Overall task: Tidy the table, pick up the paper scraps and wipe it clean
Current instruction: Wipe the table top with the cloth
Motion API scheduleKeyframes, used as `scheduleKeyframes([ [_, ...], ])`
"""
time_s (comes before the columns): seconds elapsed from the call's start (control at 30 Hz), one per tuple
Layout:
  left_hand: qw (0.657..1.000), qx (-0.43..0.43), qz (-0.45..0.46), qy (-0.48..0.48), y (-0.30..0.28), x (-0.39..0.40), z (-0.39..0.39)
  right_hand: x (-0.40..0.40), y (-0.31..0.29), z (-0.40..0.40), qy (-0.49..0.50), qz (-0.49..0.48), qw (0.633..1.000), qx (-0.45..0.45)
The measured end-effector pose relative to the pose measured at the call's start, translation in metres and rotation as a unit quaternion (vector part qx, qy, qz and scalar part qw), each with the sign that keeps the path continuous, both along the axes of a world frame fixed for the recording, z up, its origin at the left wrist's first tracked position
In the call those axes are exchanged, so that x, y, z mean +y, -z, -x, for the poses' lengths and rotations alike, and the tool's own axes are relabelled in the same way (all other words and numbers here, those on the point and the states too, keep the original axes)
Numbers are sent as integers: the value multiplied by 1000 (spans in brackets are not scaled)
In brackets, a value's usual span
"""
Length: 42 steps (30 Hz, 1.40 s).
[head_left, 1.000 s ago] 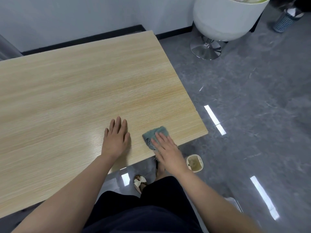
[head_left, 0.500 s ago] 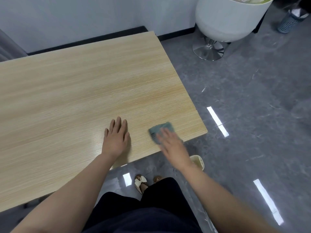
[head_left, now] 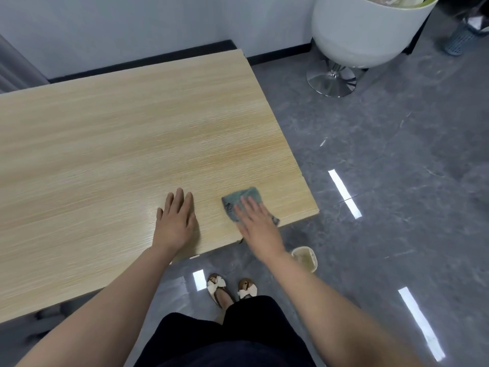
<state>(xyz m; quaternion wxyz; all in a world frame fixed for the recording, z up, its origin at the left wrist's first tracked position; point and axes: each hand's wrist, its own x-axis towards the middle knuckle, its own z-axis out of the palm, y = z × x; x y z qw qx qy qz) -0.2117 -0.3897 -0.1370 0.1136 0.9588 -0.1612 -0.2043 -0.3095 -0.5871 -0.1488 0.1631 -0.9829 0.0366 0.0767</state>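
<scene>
A light wooden table [head_left: 127, 144] fills the left of the view. My right hand [head_left: 255, 223] presses flat, fingers straight, on a grey-green cloth [head_left: 242, 198] near the table's front right corner; the hand is motion-blurred. My left hand [head_left: 176, 221] rests palm down on the tabletop just left of the cloth, fingers straight and together. No paper scraps show on the tabletop.
A small round bin [head_left: 305, 258] with a pale liner stands on the grey floor below the table's corner, by my right forearm. A white tub chair [head_left: 367, 30] on a chrome base stands at the back right. A blue basket [head_left: 460, 41] sits far right. My sandalled feet [head_left: 231, 288] are under the edge.
My right hand slid the cloth right toward the table's corner, then back a little to the left. My left hand has stayed in place.
</scene>
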Motion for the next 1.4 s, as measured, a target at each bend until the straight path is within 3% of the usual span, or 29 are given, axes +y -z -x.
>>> scheduleKeyframes([
  [0.07,1000,0,2,3,-1,2,-1,13,-3,-3,-97,2,995,23],
  [0.13,1000,3,3,10,-1,5,-1,-7,-1,-7,-123,19,992,14],
  [0.3,1000,1,20,13,-5,19,6,-90,5,1,140,38,989,21],
  [0.4,1000,2,18,5,-7,30,7,-68,4,-2,216,43,975,30],
  [0.47,1000,6,10,0,-8,38,9,-23,2,-6,166,31,985,16],
  [0.6,1000,-13,-7,-23,-9,60,12,87,3,-11,-62,15,998,28],
  [0.73,999,-8,-20,-31,-7,78,12,83,-2,-16,-146,7,989,26],
  [0.8,1000,-8,-6,-25,-6,80,13,46,0,-14,-77,6,997,0],
  [0.93,1000,-10,7,-21,-4,82,14,-16,6,-7,203,43,977,40],
  [1.0,1000,-11,7,-14,-2,85,13,2,5,-10,245,51,968,28],
  [1.1,1000,-16,8,-6,-1,89,14,81,5,-14,78,59,995,-18],
  [1.17,999,-33,11,-1,-3,92,14,125,3,-12,-19,14,1000,7],
  [1.3,998,-59,6,-1,-8,92,10,103,-6,-17,-117,9,993,22],
  [1.33,998,-57,4,-6,-9,91,9,84,-2,-18,-109,17,994,15],
  [1.4,998,-57,3,-11,-9,88,7,41,2,-19,0,58,998,2],
])
